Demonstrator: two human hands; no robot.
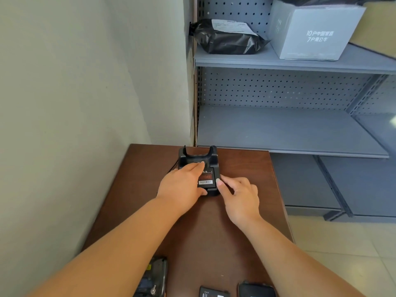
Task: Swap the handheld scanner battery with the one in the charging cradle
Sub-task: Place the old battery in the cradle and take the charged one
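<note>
A black charging cradle (194, 156) stands at the far end of the brown table (242, 211). A black battery (207, 179) with a red label and a barcode lies in its front slot. My left hand (182, 183) rests flat over the cradle's left side, fingers on the battery's top edge and thumb at its near corner. My right hand (237, 195) presses its thumb on the battery's right edge. The handheld scanner (153, 277) lies back up near the table's front edge, partly under my left forearm. Another battery (212, 292) and a black cover (256, 290) lie beside it.
A wall runs along the left of the table. Grey metal shelves (289, 61) stand behind and to the right, with a black parcel bag (227, 39) and a grey box (312, 33) on the upper shelf. A thin cable leaves the cradle's left side.
</note>
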